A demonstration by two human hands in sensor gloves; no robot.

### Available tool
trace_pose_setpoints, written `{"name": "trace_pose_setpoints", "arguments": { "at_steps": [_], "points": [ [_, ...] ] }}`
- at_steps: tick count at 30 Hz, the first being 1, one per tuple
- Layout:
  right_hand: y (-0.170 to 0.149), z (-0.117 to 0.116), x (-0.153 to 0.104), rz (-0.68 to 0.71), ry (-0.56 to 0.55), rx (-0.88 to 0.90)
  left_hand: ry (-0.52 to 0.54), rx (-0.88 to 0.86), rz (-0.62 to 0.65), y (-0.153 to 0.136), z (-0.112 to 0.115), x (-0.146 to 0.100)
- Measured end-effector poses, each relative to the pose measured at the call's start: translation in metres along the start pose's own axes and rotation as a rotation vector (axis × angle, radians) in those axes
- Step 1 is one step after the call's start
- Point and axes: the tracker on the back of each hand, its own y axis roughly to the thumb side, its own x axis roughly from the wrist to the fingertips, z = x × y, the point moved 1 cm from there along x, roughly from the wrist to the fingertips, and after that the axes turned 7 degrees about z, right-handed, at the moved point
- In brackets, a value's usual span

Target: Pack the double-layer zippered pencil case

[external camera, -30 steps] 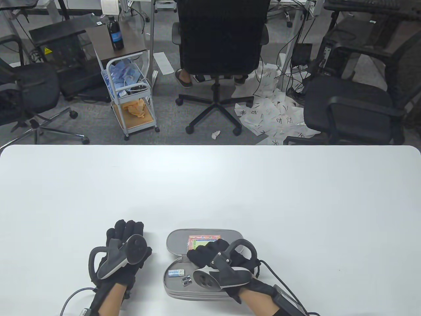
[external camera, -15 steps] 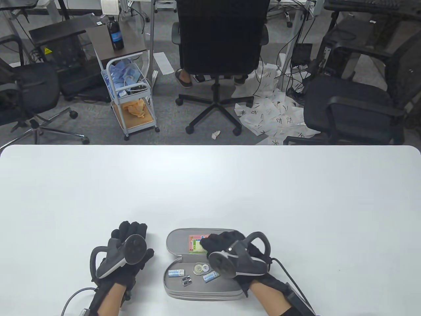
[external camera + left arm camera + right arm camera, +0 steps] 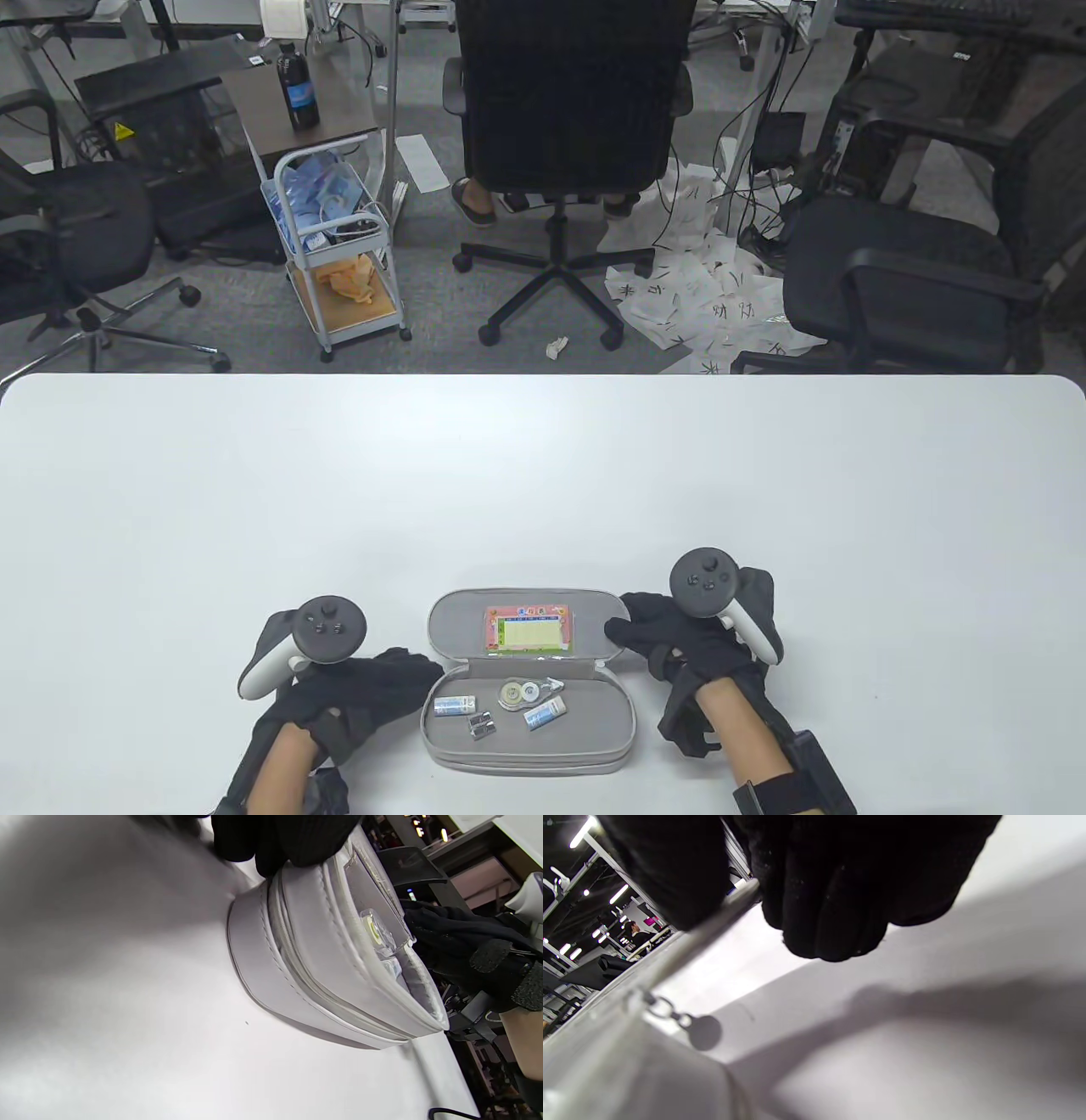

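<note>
The grey pencil case point(image 3: 526, 751) lies open near the table's front edge, its lid point(image 3: 458, 624) folded back with a colourful card point(image 3: 528, 629) inside. The tray holds a correction tape point(image 3: 519, 694), two small blue-white boxes point(image 3: 456, 704) and a metal sharpener point(image 3: 481, 724). My left hand point(image 3: 399, 675) reaches the case's left end; in the left wrist view its fingertips point(image 3: 271, 844) grip the case rim point(image 3: 297, 942). My right hand point(image 3: 649, 632) pinches the lid's right edge point(image 3: 734, 910) between thumb and fingers. A zipper pull point(image 3: 685, 1021) hangs below.
The white table point(image 3: 543, 475) stretches wide behind and beside the case. Beyond its far edge stand a black office chair point(image 3: 564, 127) with a seated person's feet under it, other chairs and a small cart point(image 3: 335, 246).
My right hand came off the case's inside and moved right to the lid's edge, uncovering the correction tape. My left hand turned on its side and slid right to the case's left end.
</note>
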Motion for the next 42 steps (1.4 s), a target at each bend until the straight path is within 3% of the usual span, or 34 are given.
{"name": "trace_pose_setpoints", "arguments": {
  "at_steps": [4,6,11,14,15,17,19,21,24,29,30,33,35,38,42],
  "points": [
    [0.001,0.019,-0.004,0.098,0.105,0.147,0.001,-0.022,0.006,-0.004,-0.001,0.0],
    [0.005,0.019,-0.009,0.234,0.213,0.166,-0.001,-0.019,0.004,-0.005,-0.001,0.0],
    [0.005,-0.004,-0.024,0.323,0.53,0.218,-0.015,-0.019,0.011,-0.005,-0.002,0.0],
    [0.003,-0.016,-0.026,0.331,0.591,0.161,0.002,-0.021,0.028,-0.002,-0.004,-0.001],
    [0.003,-0.018,-0.026,0.321,0.586,0.157,0.013,-0.016,0.043,0.0,-0.005,-0.001],
    [0.005,-0.015,-0.023,0.318,0.459,0.203,0.055,0.034,0.1,0.011,-0.007,-0.002],
    [0.009,-0.01,-0.02,0.354,0.318,0.197,0.153,0.195,0.157,0.03,-0.011,-0.007],
    [0.013,-0.01,-0.017,0.346,0.259,0.133,0.223,0.348,0.181,0.047,-0.012,-0.009],
    [0.019,-0.017,-0.01,0.348,0.326,0.018,0.236,0.451,0.223,0.067,-0.005,-0.007],
    [0.019,-0.03,0.0,0.329,0.45,0.027,0.036,0.418,0.283,0.087,0.027,0.01],
    [0.017,-0.03,0.001,0.317,0.455,0.035,-0.039,0.441,0.258,0.09,0.037,0.014],
    [0.01,-0.034,0.003,0.292,0.513,0.005,-0.113,0.646,0.189,0.095,0.051,0.021],
    [0.012,-0.037,0.002,0.306,0.517,-0.041,-0.12,0.746,0.154,0.094,0.05,0.024],
    [0.017,-0.039,0.002,0.327,0.504,-0.113,-0.144,0.68,0.135,0.091,0.048,0.025],
    [0.013,-0.045,0.003,0.336,0.504,-0.034,-0.145,0.731,0.128,0.091,0.049,0.025]
  ]
}}
